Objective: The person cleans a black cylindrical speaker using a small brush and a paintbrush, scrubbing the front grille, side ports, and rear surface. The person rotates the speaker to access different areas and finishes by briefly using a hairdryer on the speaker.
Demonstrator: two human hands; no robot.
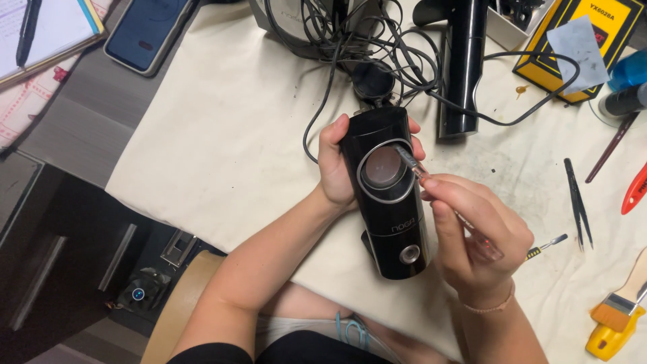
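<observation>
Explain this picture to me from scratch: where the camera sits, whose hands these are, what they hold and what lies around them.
The camera sits on the person's head and looks down at a cloth-covered table. The left hand grips a black cylindrical device with a round silver-ringed window. The right hand holds a thin clear-handled tool, its tip at that ring. Around them lie tangled black cables, tweezers, a brush, a phone and a yellow box.
</observation>
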